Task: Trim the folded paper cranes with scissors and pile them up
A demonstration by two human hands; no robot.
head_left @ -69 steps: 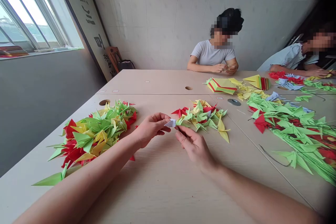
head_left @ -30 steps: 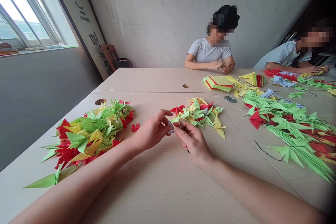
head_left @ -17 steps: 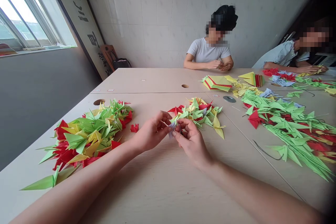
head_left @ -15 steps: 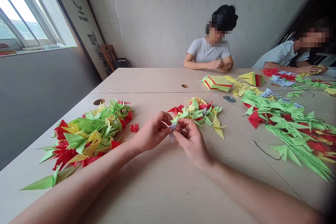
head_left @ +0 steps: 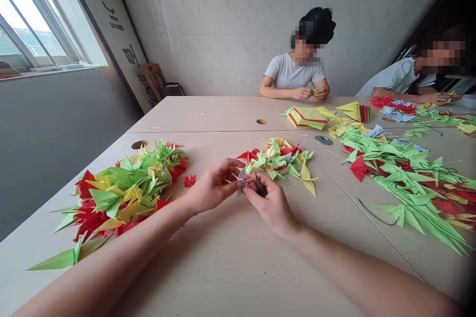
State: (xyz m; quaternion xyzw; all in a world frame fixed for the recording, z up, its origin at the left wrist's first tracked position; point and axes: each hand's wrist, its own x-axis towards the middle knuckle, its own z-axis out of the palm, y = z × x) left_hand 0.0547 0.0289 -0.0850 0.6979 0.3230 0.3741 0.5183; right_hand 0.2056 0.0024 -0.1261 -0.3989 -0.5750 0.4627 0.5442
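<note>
head cam | our table (head_left: 223,267) holds a big heap of folded paper (head_left: 130,183) at left, plus a smaller heap (head_left: 278,161) just past our hands | pale-blue folded paper (head_left: 241,175) sits between our fingertips — left hand (head_left: 213,189) pinching it, right hand (head_left: 274,204) angled in, thumb against it, fingers clamped round a small dark tool (head_left: 260,186)

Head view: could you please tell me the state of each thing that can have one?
Pale paper: folded, held
Left hand: closed on that paper
Dark tool: held, open or shut unclear
Right hand: closed around that tool
Left paper pile: folded pieces, heaped
Middle paper pile: folded pieces, heaped
Table hole: uncovered
</note>
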